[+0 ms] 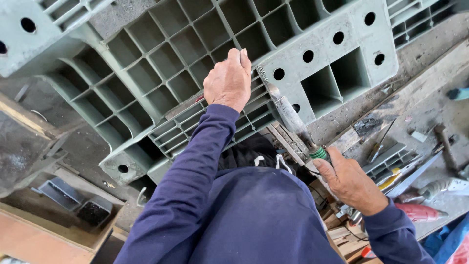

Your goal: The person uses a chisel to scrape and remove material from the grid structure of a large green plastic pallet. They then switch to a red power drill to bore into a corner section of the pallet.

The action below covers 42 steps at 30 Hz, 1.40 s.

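The person's left hand (228, 78) lies on a grey-green plastic pallet (161, 63), close to the middle of the picture. The fingers are bent and closed over one of the thin ribs of the pallet, and the thumb is hidden under the hand. The sleeve on this arm is dark blue.

The right hand (349, 183) is lower, at the right side. It is closed around the handle of a long metal tool (288, 115), which has a green ring just above the fingers. The tool goes up and to the left from this hand. Its tip touches the pallet just beside the left hand, at the edge between the ribs and a flat block with round holes. What kind of tool it is cannot be told well; it may be a heating iron, because the shaft looks dirty and burnt.

The pallet is tilted and fills the upper part of the view. It has many square cells and some round holes.

At the right there is a dirty workbench (430, 83). On it lie a hammer (444, 144), a small piece of ribbed plastic (388, 159) and a tool with a red body (420, 212) near the right wrist. At the lower left stands a wooden box (44, 230) with two dark metal parts.
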Each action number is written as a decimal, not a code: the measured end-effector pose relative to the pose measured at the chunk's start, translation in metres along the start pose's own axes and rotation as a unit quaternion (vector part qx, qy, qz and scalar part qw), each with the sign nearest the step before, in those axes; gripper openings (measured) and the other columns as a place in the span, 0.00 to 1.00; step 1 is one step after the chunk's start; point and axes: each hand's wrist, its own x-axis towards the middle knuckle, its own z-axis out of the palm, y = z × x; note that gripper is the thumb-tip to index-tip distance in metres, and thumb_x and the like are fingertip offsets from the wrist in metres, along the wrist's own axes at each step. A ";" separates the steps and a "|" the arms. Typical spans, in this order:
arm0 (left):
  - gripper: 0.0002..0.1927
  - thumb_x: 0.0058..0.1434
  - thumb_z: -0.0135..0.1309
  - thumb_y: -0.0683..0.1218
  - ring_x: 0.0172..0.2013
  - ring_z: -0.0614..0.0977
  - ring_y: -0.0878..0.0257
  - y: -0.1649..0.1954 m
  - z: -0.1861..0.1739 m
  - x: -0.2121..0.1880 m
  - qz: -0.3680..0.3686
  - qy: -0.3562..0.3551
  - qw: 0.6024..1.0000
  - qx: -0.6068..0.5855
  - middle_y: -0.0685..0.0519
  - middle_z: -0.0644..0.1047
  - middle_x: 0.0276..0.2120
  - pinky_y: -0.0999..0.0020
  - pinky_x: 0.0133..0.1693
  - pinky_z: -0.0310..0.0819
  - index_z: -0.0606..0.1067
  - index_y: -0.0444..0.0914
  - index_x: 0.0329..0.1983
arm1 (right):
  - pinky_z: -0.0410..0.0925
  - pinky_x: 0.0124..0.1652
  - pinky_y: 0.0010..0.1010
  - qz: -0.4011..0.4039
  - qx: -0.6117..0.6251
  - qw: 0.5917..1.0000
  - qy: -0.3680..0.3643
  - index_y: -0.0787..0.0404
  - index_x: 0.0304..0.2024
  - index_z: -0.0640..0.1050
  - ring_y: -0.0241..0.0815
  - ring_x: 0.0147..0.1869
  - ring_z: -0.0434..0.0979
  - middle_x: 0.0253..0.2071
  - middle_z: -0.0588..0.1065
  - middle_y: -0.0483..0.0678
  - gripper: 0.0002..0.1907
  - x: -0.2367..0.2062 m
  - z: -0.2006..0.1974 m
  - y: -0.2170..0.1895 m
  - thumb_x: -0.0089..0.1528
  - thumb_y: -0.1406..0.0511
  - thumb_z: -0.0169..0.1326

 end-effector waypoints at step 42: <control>0.57 0.41 0.69 0.47 0.49 0.73 0.48 -0.004 -0.015 -0.062 0.152 0.016 0.983 0.101 0.45 0.69 0.57 0.47 0.55 0.64 0.54 0.33 0.74 | 0.68 0.33 0.55 -0.049 -0.101 0.993 -0.025 0.62 0.48 0.69 0.71 0.36 0.78 0.28 0.76 0.66 0.23 0.035 -0.034 0.032 0.66 0.49 0.46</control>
